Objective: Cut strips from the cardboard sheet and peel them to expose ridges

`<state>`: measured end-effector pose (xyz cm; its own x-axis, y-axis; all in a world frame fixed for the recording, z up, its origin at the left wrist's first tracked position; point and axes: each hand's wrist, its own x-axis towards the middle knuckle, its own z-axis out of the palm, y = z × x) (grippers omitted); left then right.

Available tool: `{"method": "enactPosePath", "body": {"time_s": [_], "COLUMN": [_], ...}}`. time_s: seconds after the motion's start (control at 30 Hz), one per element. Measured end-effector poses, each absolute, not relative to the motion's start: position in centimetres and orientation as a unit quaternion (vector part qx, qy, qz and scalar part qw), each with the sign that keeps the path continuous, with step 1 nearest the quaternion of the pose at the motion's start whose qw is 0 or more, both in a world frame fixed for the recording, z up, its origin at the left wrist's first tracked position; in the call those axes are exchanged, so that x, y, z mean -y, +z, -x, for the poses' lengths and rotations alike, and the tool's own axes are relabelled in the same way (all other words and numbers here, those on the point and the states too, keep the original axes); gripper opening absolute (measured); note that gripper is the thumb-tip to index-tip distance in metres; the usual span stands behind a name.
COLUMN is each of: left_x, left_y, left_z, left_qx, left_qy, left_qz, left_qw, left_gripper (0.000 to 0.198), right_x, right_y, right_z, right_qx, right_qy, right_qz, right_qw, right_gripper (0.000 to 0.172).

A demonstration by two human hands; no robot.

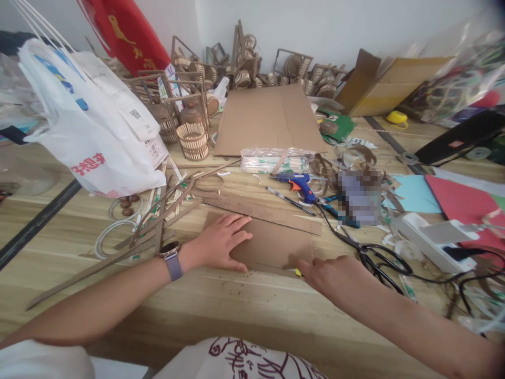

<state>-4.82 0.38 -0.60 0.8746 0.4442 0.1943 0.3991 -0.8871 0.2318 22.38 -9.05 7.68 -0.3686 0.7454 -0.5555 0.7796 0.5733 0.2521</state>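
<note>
My left hand (pixel 226 242), with a watch (pixel 171 258) on its wrist, lies flat with fingers spread on a piece of brown cardboard (pixel 276 245). At the cardboard's near right corner, my right hand (pixel 329 276) is closed around a small yellow tool (pixel 298 272). Most of that tool is hidden in the fingers; it looks like a craft knife. Just beyond the piece lies a narrow cardboard strip (pixel 268 215). A blue hot glue gun (pixel 298 185) and a pen (pixel 290 201) rest farther back. Black-handled scissors (pixel 379 260) lie right of my right hand.
A large cardboard sheet (pixel 270 118) leans at the back, near small slatted baskets (pixel 192 141). White plastic bag (pixel 98 126) and brown strips (pixel 94 268) occupy the left. A white power strip (pixel 434 242), cables and coloured paper (pixel 461 210) crowd the right.
</note>
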Motion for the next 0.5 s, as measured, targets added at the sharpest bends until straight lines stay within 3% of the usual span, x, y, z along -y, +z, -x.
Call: {"method": "enactPosePath", "body": {"time_s": [0.5], "left_x": [-0.4], "left_y": [-0.8], "left_z": [4.9], "left_qx": [-0.222], "left_qy": [0.125], "left_qz": [-0.962], "left_qw": [0.095], "left_gripper": [0.08], "right_x": [10.2], "right_y": [6.1], "right_z": [-26.1], "right_qx": [-0.857], "right_qy": [0.045], "right_qz": [-0.441], "right_qw": [0.262], "right_gripper": [0.049]}}
